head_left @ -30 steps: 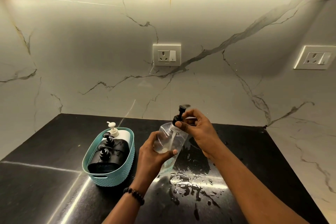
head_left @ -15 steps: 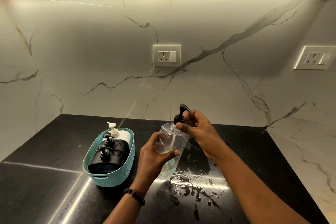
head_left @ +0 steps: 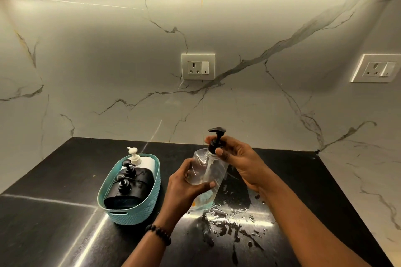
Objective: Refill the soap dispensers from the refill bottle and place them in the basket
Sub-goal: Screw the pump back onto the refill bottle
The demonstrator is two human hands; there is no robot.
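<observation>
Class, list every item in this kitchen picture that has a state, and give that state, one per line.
clear dispenser: tilted, held off the counter
pump: seated in the neck
left hand: grips the dispenser body
right hand: pinches the pump collar
basket: holds three dispensers
counter: wet with spilled liquid

A black stone countertop (head_left: 65,180) is running up to a marble-veined wall, catching long streaks of reflected light from the strip lamp overhead. A teal woven-pattern basket (head_left: 138,212) is sitting directly on it at the left, holding pump dispensers. Just to the right of the basket, a spill of clear liquid (head_left: 230,221) is spreading across the dark surface in puddles and scattered droplets, glinting where the light is hitting it, with thin runs trailing toward the near edge.
</observation>
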